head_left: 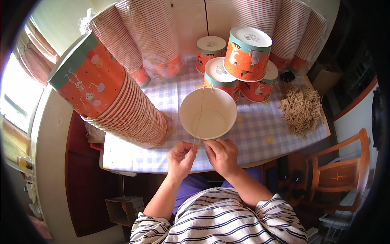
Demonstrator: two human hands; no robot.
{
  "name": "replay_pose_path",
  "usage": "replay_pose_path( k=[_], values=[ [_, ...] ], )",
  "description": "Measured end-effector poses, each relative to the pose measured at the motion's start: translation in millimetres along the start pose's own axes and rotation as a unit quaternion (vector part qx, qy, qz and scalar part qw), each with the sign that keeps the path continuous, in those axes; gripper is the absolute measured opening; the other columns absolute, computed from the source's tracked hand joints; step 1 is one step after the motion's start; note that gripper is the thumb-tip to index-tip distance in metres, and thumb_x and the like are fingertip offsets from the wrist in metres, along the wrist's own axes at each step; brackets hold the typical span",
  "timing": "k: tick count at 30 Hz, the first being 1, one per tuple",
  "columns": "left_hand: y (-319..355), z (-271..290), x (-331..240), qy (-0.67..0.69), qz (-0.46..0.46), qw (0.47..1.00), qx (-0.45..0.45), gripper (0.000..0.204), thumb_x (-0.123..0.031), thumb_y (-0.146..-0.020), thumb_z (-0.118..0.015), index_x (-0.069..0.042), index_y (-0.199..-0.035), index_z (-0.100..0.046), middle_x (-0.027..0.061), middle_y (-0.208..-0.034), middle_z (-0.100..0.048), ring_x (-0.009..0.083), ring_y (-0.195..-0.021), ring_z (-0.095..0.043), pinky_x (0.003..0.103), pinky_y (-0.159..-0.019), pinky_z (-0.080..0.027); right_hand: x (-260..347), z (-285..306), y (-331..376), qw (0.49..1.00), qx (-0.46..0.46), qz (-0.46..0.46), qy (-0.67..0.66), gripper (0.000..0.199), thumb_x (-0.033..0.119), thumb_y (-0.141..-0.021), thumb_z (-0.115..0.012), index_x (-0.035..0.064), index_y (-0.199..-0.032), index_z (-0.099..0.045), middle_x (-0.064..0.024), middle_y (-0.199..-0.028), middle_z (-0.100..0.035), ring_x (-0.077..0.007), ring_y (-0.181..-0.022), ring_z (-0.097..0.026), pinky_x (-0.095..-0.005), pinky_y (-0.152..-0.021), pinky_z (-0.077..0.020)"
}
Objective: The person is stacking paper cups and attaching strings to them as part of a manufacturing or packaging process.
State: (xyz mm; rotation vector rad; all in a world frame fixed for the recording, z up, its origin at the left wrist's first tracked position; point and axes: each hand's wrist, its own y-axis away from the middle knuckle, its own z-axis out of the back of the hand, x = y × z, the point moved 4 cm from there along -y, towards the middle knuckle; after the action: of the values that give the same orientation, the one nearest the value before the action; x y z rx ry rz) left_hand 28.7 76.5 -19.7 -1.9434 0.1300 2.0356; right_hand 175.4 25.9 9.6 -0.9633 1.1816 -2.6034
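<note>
A paper bucket [228,109], white inside, stands mouth up at the table's near edge in front of me. Thin beige cord [200,110] is fastened at its far rim and runs across the mouth toward me. My left hand [182,159] is closed, pinching the cord just off the near rim. My right hand [222,155] is closed too, thumb and fingers pressed together at the near rim. The fingers cover the spot they pinch, so whether cord is also between them is hidden.
At left leans a tall nested stack of orange and teal buckets [95,81]. Upside-down buckets [248,57] are piled beyond mine. A tangle of beige cords [300,109] lies at right. Plastic-wrapped stacks [152,44] line the back. A wooden chair [339,175] stands right.
</note>
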Motion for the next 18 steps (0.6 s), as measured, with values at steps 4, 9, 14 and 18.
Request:
replay_pose_path(
  k=[4, 9, 14, 18],
  values=[
    [-3, 0, -4, 0.101, 0.059, 0.993, 0.012, 0.009, -0.004, -0.085, -0.061, 0.003, -0.09, -0.063, 0.004, -0.076, -0.064, 0.0079, -0.066, -0.057, 0.021, -0.062, -0.046, -2, 0, 4, 1.0, 0.022, 0.001, -0.002, 0.023, 0.0, -0.071, -0.069, 0.0083, -0.091, -0.066, -0.0034, -0.084, -0.067, -0.0227, -0.066, -0.061, -0.0329, -0.057, -0.0425],
    [-11, -2, -15, 0.062, 0.065, 0.996, -0.007, 0.017, -0.01, -0.085, -0.065, 0.005, -0.091, -0.063, 0.0007, -0.074, -0.062, 0.0047, -0.066, -0.052, 0.021, -0.061, -0.044, 0, 2, 3, 1.0, 0.015, 0.017, -0.012, 0.022, 0.0, -0.071, -0.069, 0.0078, -0.091, -0.065, -0.0037, -0.088, -0.068, -0.0231, -0.067, -0.061, -0.0334, -0.058, -0.0426],
    [-7, 4, -6, 0.014, 0.042, 0.999, -0.02, 0.015, -0.01, -0.086, -0.066, 0.004, -0.089, -0.063, 0.0012, -0.073, -0.062, 0.004, -0.066, -0.053, 0.02, -0.06, -0.044, -2, 1, 6, 0.999, -0.024, 0.006, -0.036, 0.021, -0.001, -0.075, -0.068, 0.0067, -0.094, -0.062, -0.0053, -0.085, -0.067, -0.0196, -0.06, -0.058, -0.0303, -0.054, -0.0416],
    [2, 7, -1, 0.031, 0.062, 0.997, -0.017, 0.014, -0.01, -0.086, -0.065, 0.004, -0.089, -0.062, 0.0018, -0.074, -0.063, 0.0042, -0.067, -0.054, 0.02, -0.061, -0.044, -7, -6, 27, 0.969, -0.005, -0.172, -0.176, 0.019, 0.0, -0.079, -0.067, 0.0046, -0.095, -0.06, -0.0034, -0.078, -0.062, -0.0087, -0.052, -0.048, -0.0231, -0.047, -0.0371]
  ],
)
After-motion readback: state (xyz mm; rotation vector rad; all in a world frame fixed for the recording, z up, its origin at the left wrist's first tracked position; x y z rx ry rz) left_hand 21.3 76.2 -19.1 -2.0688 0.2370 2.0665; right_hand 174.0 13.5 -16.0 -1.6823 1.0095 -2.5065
